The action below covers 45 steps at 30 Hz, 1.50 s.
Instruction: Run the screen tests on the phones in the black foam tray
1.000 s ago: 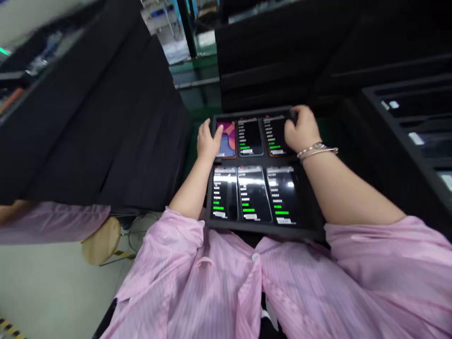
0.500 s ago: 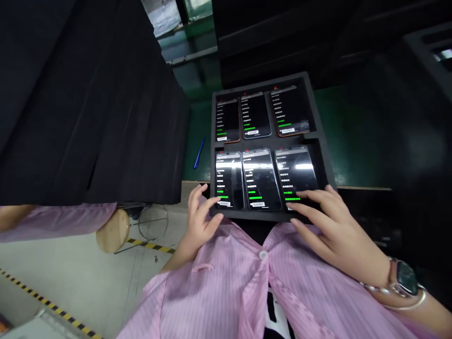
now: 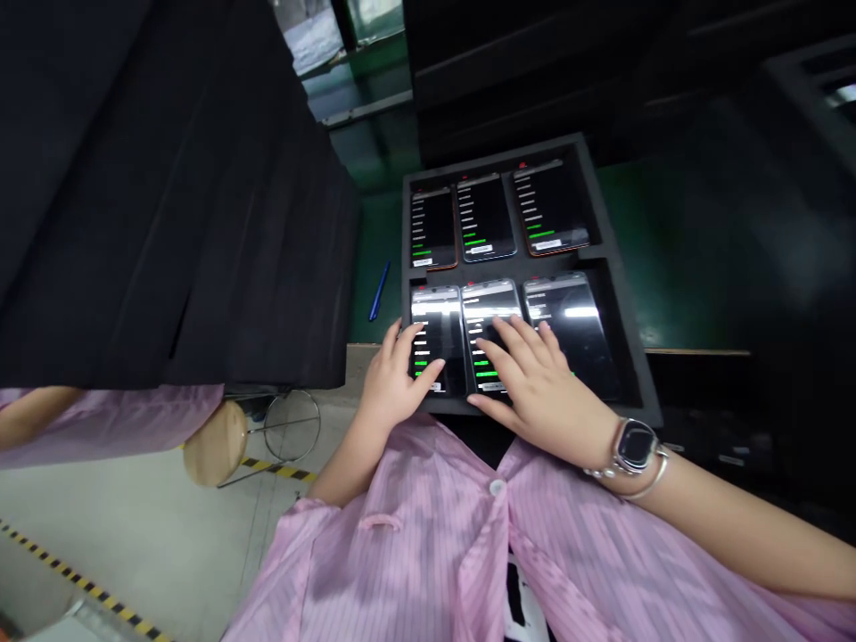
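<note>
In front of me is a black tray (image 3: 621, 285) with two rows of smartphones, three in each row. Their lit screens show lists of white and green text. My left hand (image 3: 398, 379) lies over the tray's left edge, fingers apart, fingertips at the front left phone (image 3: 449, 343). Spread over the front middle phone (image 3: 491, 303) is my right hand (image 3: 545, 392), which covers part of its screen and the lower left of the front right phone (image 3: 588, 343). Whether the fingertips press the glass, I cannot tell. The back row, including the back middle phone (image 3: 491, 214), is uncovered.
A blue pen (image 3: 379, 292) lies on the green table left of the tray. Black curtains (image 3: 267, 223) hang at the left and back. A round wooden stool (image 3: 218, 444) stands lower left, near another person's pink sleeve (image 3: 153, 419). Another dark tray (image 3: 802, 98) sits far right.
My right hand has moved left from the front right phone to the front middle one. My left hand has shifted slightly up and inward over the front left phone.
</note>
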Tool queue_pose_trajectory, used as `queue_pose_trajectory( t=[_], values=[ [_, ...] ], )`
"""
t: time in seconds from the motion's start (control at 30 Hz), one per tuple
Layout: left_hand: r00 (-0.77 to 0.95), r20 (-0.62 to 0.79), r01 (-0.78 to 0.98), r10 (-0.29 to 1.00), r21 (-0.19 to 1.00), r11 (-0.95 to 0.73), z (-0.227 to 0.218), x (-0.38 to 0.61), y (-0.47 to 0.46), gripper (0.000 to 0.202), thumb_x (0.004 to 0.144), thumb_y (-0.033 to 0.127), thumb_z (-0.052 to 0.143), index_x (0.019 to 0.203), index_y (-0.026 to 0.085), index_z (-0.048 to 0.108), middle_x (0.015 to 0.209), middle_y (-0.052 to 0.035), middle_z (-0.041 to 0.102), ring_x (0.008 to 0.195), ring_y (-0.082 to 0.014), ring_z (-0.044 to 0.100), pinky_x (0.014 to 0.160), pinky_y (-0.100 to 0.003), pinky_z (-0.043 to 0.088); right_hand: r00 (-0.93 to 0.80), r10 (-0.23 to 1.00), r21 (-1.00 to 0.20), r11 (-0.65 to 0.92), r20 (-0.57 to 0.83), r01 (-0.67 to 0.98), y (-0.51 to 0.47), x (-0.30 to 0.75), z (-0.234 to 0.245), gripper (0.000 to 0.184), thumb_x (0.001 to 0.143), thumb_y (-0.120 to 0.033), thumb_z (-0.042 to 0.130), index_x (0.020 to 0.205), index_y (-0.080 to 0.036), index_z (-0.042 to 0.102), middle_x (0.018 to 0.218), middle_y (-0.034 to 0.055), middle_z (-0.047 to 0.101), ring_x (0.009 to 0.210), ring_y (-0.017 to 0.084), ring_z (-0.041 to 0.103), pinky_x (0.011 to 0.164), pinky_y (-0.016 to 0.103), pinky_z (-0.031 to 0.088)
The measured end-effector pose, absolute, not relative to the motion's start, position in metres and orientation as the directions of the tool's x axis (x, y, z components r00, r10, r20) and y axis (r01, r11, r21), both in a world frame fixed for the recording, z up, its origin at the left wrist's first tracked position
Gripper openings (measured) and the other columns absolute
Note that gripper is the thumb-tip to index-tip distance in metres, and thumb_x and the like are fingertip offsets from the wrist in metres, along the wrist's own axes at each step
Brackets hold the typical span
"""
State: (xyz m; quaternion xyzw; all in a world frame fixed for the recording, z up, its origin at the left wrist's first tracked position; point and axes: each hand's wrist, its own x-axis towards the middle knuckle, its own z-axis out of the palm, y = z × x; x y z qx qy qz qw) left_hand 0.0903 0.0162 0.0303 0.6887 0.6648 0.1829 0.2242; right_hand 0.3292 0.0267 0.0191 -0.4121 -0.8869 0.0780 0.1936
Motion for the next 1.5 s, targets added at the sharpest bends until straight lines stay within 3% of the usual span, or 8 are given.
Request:
queue_pose_trajectory(
  t=[0.2,0.27,0.43,0.63,0.77,0.9,1.03,1.5],
  values=[
    [0.06,-0.066,0.838,0.996,0.545,-0.015,0.031,0.085,0.021,0.054,0.098,0.052,0.06,0.146,0.028,0.052,0.163,-0.0133,0.038,0.14,-0.0332,0.054,0.112,-0.05,0.05,-0.557,0.778,-0.335,0.628,0.291,0.702,0.03,0.339,0.028,0.07,0.102,-0.054,0.052,0.148,-0.002,0.044,0.158,0.0303,0.036,0.153,0.044,0.027,0.121,0.068,0.03],
    [0.053,-0.05,0.822,0.997,0.57,-0.015,0.026,0.083,0.02,0.059,0.099,0.053,0.059,0.151,0.029,0.046,0.163,-0.0137,0.038,0.146,-0.0328,0.048,0.115,-0.051,0.047,-0.498,0.804,-0.343,0.591,0.325,0.73,0.027,0.354,0.028,0.071,0.103,-0.054,0.05,0.152,-0.004,0.038,0.159,0.0315,0.032,0.153,0.046,0.025,0.12,0.071,0.028],
    [0.094,-0.061,0.731,0.994,0.682,-0.027,0.017,0.075,0.02,0.076,0.1,0.056,0.055,0.163,0.031,0.021,0.168,-0.0133,0.027,0.158,-0.0288,0.028,0.126,-0.052,0.034,-0.463,0.836,-0.329,0.544,0.295,0.772,0.025,0.391,0.032,0.072,0.105,-0.057,0.042,0.157,-0.008,0.031,0.147,0.0294,0.049,0.148,0.048,0.035,0.116,0.076,0.028],
    [0.094,-0.023,0.734,0.995,0.676,-0.054,0.037,0.083,0.104,0.083,0.095,0.063,0.06,0.162,0.029,0.024,0.173,-0.012,0.009,0.162,-0.0293,0.012,0.13,-0.051,0.022,-0.377,0.818,-0.415,0.553,0.435,0.722,0.116,0.391,0.059,0.049,0.102,-0.04,0.048,0.144,-0.016,0.044,0.145,0.0188,0.056,0.146,0.037,0.042,0.125,0.068,0.018],
    [-0.029,0.113,0.794,0.993,0.607,-0.046,0.04,0.092,0.192,0.078,0.096,0.057,0.063,0.16,0.024,0.03,0.17,-0.014,0.02,0.16,-0.0304,0.018,0.129,-0.048,0.024,-0.245,0.909,-0.545,0.401,0.337,0.737,0.209,0.376,0.048,0.035,0.094,-0.022,0.046,0.127,-0.015,0.054,0.129,0.0132,0.067,0.127,0.03,0.061,0.128,0.06,0.018],
    [-0.153,0.022,0.828,0.988,0.548,0.116,0.03,0.098,0.228,0.068,0.099,0.053,0.059,0.154,0.017,0.041,0.159,-0.0161,0.044,0.147,-0.0312,0.045,0.12,-0.042,0.041,-0.174,0.944,-0.557,0.308,0.281,0.771,0.25,0.366,0.024,0.035,0.086,-0.012,0.044,0.119,-0.015,0.057,0.123,0.0149,0.069,0.121,0.029,0.063,0.126,0.056,0.024],
    [-0.141,0.079,0.863,0.987,0.498,0.084,0.026,0.1,0.219,0.057,0.099,0.048,0.059,0.147,0.018,0.048,0.145,-0.0124,0.059,0.128,-0.0302,0.061,0.103,-0.039,0.053,-0.151,0.944,-0.535,0.293,0.293,0.793,0.249,0.365,0.014,0.034,0.085,-0.012,0.045,0.116,-0.016,0.059,0.119,0.0132,0.071,0.117,0.029,0.065,0.127,0.054,0.023],
    [-0.118,0.047,0.897,0.992,0.434,0.086,0.03,0.099,0.214,0.045,0.099,0.044,0.057,0.139,0.022,0.059,0.147,-0.009,0.056,0.124,-0.0277,0.063,0.1,-0.038,0.054,-0.104,0.95,-0.534,0.253,0.293,0.806,0.255,0.369,-0.001,0.034,0.084,-0.017,0.047,0.114,-0.013,0.063,0.11,0.0149,0.071,0.11,0.031,0.064,0.124,0.057,0.026]
  ],
)
